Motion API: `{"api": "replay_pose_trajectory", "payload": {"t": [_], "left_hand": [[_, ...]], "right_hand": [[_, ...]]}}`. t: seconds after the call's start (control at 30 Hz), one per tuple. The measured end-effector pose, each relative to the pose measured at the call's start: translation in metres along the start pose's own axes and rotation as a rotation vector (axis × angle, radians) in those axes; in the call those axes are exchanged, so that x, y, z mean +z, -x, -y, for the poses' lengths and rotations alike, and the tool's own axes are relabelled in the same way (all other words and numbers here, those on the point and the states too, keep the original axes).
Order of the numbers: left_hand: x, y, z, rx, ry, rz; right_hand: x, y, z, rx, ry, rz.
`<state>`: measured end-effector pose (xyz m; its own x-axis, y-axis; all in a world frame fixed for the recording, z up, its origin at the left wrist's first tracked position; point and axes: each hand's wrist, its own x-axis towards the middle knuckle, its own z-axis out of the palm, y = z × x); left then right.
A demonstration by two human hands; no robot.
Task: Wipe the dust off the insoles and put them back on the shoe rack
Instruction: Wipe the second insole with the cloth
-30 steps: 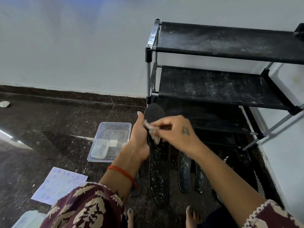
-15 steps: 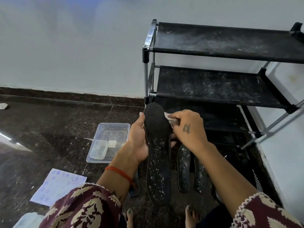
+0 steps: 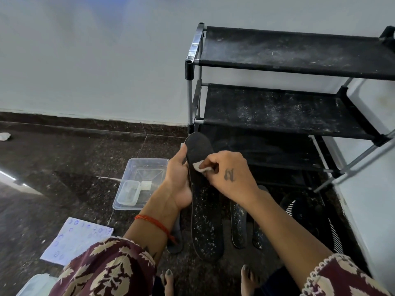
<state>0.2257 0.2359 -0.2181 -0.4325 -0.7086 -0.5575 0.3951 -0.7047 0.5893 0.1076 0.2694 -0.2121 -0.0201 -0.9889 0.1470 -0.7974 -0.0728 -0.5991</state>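
Observation:
My left hand (image 3: 178, 178) grips the left edge of a long black insole (image 3: 204, 210), held upright over the floor. White dust speckles its lower half; its top end looks darker and cleaner. My right hand (image 3: 229, 176) pinches a small white wipe (image 3: 199, 167) and presses it on the insole's upper part. Two more dusty black insoles (image 3: 238, 223) lie on the floor just right of the held one. The black shoe rack (image 3: 277, 112) stands behind, its fabric shelves dusty and bare.
A clear plastic tub (image 3: 139, 184) holding a small container and a white square sits on the dark floor to the left. A white sheet with blue marks (image 3: 74, 240) lies nearer me. A black striped shoe (image 3: 307, 212) sits under the rack. My bare feet (image 3: 245, 276) are below.
My right hand with the wipe swung from the insole's left side to its right edge, then back left and slightly down onto its upper face. The left hand keeps its grip.

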Motion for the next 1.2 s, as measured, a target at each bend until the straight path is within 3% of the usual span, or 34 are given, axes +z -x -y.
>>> {"api": "replay_pose_trajectory", "payload": {"t": [0.2, 0.27, 0.37, 0.43, 0.5, 0.57, 0.77, 0.93, 1.03, 1.13, 1.2], "left_hand": [[0.001, 0.001, 0.001, -0.046, -0.014, 0.074], [0.0, -0.001, 0.0, -0.02, 0.004, 0.061], [-0.003, -0.006, -0.002, 0.023, 0.031, 0.01], [-0.005, -0.008, -0.002, 0.04, 0.049, -0.029], [-0.006, -0.009, -0.003, 0.057, 0.068, -0.068], [-0.007, -0.009, -0.003, 0.07, 0.047, -0.082], [-0.002, 0.001, 0.0, -0.049, -0.066, 0.001], [0.001, -0.001, 0.001, -0.051, -0.043, 0.016], [-0.001, -0.005, 0.0, 0.001, 0.009, -0.028], [-0.003, -0.008, 0.0, 0.058, 0.006, -0.078], [-0.005, -0.01, 0.0, 0.073, 0.007, -0.126]], "right_hand": [[-0.014, -0.002, -0.016, 0.099, 0.167, -0.145], [-0.017, -0.003, -0.014, 0.091, 0.082, -0.225], [-0.016, 0.001, 0.001, 0.109, -0.358, -0.031], [-0.01, 0.005, 0.012, 0.078, -0.45, 0.181], [-0.002, 0.007, 0.016, -0.003, -0.371, 0.223], [0.001, 0.005, 0.012, -0.035, -0.255, 0.163], [-0.004, 0.0, -0.003, 0.027, 0.028, 0.027], [-0.012, -0.002, -0.015, 0.101, 0.168, -0.094], [-0.013, -0.002, -0.008, 0.077, 0.04, -0.156], [-0.01, 0.003, 0.01, 0.058, -0.342, 0.06], [-0.004, 0.006, 0.016, 0.023, -0.33, 0.193]]}}
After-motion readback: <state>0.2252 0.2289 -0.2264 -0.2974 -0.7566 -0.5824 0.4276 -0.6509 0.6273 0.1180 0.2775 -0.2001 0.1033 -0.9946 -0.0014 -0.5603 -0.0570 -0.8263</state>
